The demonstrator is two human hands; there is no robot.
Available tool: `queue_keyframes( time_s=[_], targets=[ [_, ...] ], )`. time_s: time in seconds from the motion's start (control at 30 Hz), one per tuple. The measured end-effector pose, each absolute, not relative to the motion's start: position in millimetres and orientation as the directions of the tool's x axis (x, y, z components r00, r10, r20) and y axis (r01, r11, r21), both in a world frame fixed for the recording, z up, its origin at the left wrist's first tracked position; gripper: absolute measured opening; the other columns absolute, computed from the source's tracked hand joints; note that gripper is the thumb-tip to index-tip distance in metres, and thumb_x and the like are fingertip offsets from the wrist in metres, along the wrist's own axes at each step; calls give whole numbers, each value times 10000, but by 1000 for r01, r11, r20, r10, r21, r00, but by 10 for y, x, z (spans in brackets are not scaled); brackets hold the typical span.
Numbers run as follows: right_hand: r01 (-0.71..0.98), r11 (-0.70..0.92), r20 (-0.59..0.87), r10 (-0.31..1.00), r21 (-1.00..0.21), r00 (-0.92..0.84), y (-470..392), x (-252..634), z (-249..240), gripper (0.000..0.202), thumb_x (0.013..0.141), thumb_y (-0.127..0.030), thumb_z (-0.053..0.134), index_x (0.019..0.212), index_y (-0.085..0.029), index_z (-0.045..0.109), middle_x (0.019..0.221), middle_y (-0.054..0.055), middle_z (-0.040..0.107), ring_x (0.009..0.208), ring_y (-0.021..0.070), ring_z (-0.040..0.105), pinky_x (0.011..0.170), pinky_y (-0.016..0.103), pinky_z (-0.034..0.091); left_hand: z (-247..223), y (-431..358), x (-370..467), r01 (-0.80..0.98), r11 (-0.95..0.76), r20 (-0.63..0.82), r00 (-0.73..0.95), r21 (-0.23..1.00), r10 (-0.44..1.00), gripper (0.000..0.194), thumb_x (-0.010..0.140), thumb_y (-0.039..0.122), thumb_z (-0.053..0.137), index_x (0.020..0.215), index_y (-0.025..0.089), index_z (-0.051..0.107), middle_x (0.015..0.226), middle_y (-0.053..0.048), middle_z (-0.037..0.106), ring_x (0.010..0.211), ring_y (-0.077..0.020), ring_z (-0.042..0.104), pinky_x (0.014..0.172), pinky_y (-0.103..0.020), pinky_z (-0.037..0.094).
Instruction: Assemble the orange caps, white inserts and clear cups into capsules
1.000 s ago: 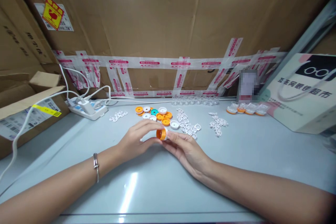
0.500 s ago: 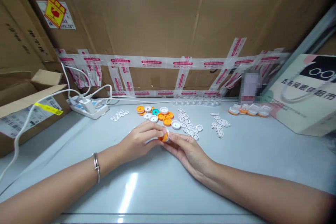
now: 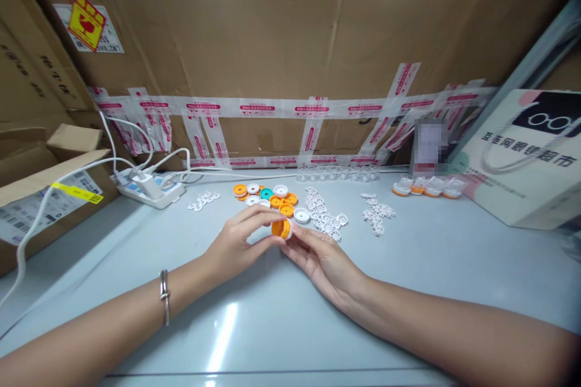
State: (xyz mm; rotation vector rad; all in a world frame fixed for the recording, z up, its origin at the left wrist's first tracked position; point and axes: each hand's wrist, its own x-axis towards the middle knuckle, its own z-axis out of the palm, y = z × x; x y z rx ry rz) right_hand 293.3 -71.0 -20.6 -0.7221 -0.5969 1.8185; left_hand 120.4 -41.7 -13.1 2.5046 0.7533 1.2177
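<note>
Between my two hands, just above the table, is a round orange plastic cap (image 3: 281, 228) with a white part on its right side. My left hand (image 3: 242, 239) pinches its left edge between thumb and fingertips. From the right, my right hand (image 3: 320, 254) grips the white side with thumb and fingers. The cap is tilted, so its hollow orange inside faces left. Right behind it lies a cluster of similar round caps in orange, white and teal (image 3: 267, 194). Small white wheel-shaped pieces (image 3: 324, 217) are spread to the right of that cluster.
Farther right lie more white pieces (image 3: 377, 213) and clear-topped orange-based units (image 3: 426, 187). Clear cups (image 3: 338, 173) line the back. Small white parts (image 3: 204, 200) lie left, near a power strip (image 3: 154, 192) with cables. Cardboard boxes (image 3: 254, 30) and a paper bag (image 3: 521, 175) border the table.
The orange cap has turned so more of its hollow inside shows, and my left fingers have spread wider around it. The whole view has shifted slightly.
</note>
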Motion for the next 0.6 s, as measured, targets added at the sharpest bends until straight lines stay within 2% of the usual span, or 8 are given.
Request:
queue_keyframes(
  time_s=[0.33,0.6],
  targets=[
    [-624,-342,-202,937,-703,-286,-725,2936,-221,160,684,-223,725,809,-123,723,838,53,707,797,117,638,861,269,489,-140,-402,1196,322,-845,656,532,428,535,260,807,192,610,1066,191,585,1016,-86,600,967,-187,574,844,-348,491],
    [-599,-348,-199,932,-721,-302,-737,2928,-220,145,663,-227,738,765,-124,730,797,40,707,786,109,632,896,281,455,-179,-386,1163,292,-854,650,557,430,518,224,785,134,627,1001,182,587,998,-77,588,947,-171,575,830,-322,493]
  ],
)
